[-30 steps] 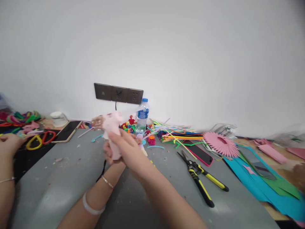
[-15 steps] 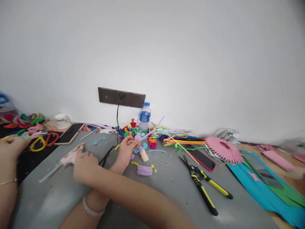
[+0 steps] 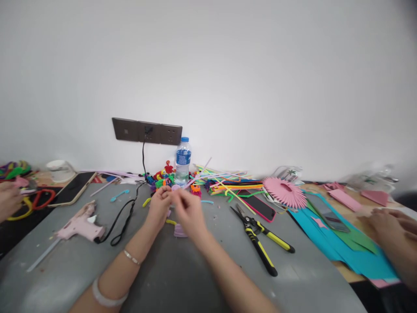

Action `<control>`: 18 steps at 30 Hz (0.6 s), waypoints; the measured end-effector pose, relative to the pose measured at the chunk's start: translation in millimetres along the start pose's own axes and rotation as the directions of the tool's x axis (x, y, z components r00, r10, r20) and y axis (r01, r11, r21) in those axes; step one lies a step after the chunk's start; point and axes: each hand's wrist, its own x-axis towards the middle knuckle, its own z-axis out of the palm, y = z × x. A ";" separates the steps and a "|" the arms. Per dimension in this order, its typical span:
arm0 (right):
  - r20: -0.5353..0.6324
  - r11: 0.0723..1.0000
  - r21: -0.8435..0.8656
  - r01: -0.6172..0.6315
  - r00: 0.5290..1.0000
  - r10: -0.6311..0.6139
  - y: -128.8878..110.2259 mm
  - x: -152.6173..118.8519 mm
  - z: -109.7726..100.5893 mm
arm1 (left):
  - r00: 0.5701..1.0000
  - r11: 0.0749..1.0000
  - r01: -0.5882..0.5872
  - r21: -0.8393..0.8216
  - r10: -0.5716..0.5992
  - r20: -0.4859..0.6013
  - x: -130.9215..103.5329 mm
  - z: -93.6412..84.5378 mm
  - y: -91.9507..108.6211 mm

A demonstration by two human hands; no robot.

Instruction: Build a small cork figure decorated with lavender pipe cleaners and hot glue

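My left hand (image 3: 160, 208) and my right hand (image 3: 190, 213) meet over the middle of the grey table. A small purple coil (image 3: 176, 187) with a long straight lilac stem (image 3: 202, 170) shows at the fingertips. My left fingers pinch this coiled pipe cleaner. The right fingers are closed against it, but what they grip is hidden. Below the hands lies a bundled purple piece (image 3: 180, 231), partly covered by my right hand. A pink glue gun (image 3: 80, 224) rests on its side to the left, with a glue stick out of its back.
Yellow-black pliers (image 3: 260, 237) lie open at the right, near a pink-edged phone (image 3: 260, 208). Behind stand a water bottle (image 3: 183, 161) and coloured pipe cleaners (image 3: 239, 187). Other people's hands show at the left (image 3: 8, 201) and right (image 3: 389, 228).
My right hand has left the glue gun and come to my left hand, so my arms are no longer crossed. The view has shifted right; another person's hands now show at the right.
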 end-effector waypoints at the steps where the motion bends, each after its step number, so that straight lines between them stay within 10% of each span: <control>1: -0.095 0.998 0.027 -0.053 0.994 0.055 11.8 1.6 -16.5 | 1.000 1.000 0.008 0.006 -0.008 0.010 -0.7 0.7 -0.2; 3: -0.224 0.988 0.101 -0.119 0.965 0.139 33.5 5.6 -42.1 | 0.999 0.999 0.030 0.027 -0.030 0.023 -3.1 2.8 0.1; 9: 0.121 0.863 0.442 -0.246 0.969 0.214 68.2 20.5 -68.2 | 0.994 0.993 0.076 0.093 -0.083 0.074 -10.6 7.8 5.5; 18: 0.157 0.776 0.554 -0.303 0.953 0.260 89.8 16.8 -75.4 | 0.969 0.961 0.154 0.228 -0.191 0.154 -18.0 14.1 13.0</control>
